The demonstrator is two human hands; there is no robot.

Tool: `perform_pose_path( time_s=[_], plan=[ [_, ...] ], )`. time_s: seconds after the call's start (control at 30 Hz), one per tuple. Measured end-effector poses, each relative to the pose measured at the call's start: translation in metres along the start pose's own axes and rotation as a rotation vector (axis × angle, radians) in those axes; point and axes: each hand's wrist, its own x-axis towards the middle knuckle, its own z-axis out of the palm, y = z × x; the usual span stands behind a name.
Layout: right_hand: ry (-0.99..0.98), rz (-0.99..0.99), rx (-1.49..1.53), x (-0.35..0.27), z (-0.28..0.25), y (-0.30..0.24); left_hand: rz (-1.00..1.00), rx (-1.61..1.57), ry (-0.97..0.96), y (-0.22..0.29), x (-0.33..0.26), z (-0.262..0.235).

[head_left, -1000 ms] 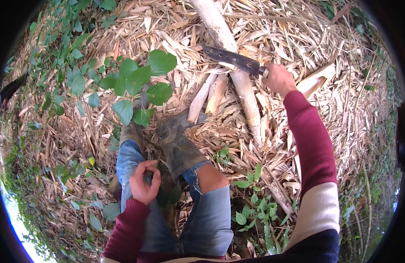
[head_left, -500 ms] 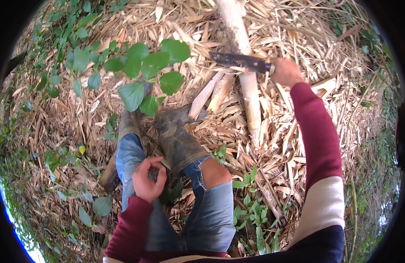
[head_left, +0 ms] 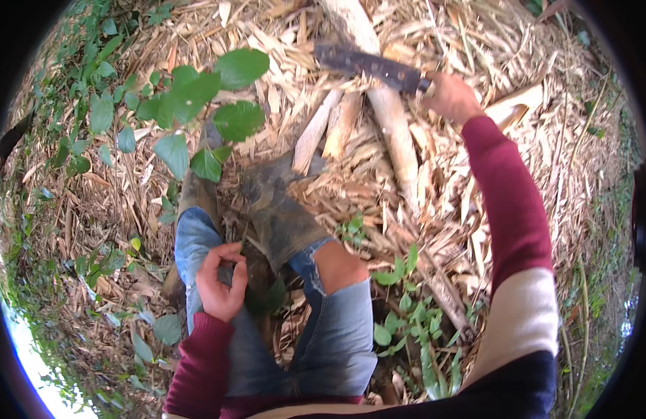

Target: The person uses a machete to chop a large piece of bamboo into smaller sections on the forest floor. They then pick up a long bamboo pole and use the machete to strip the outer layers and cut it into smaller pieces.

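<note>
My right hand (head_left: 452,98), reaching out to the far right, is closed round the handle of a machete (head_left: 379,70). The wide, dark, stained blade points left and lies across a pale log (head_left: 393,129); I cannot tell whether it touches the wood. Two shorter split pieces of wood (head_left: 317,133) slant beside the log, close to my boot (head_left: 284,216). My left hand (head_left: 222,283) hovers over my left thigh, fingers curled toward the thumb, with nothing visible in it.
Dry wood chips and shavings (head_left: 449,223) cover the ground. A leafy green plant (head_left: 197,98) rises in front of my left leg, and small green shoots (head_left: 421,321) grow right of my right knee. A curved piece of bark (head_left: 515,105) lies beyond my right hand.
The machete has tilted, its tip shifting up and left in the view. My left hand appears slightly further left, still curled. The whole view has shifted a little.
</note>
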Motion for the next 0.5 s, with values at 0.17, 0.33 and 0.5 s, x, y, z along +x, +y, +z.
perform_pose_path(
  time_s=[0.17, 0.33, 0.5],
  plan=[
    [0.33, -0.222, 0.041, 0.002, -0.077, -0.025, -0.004, 0.038, -0.021, -0.004, 0.0, -0.003],
    [0.284, -0.195, 0.046, 0.025, -0.037, -0.01, 0.031, 0.061, -0.023, -0.006, 0.003, -0.013],
    [-0.183, -0.19, -0.458, -0.036, 0.088, 0.009, 0.073, -0.015, 0.028, -0.004, 0.005, -0.018]
  ],
)
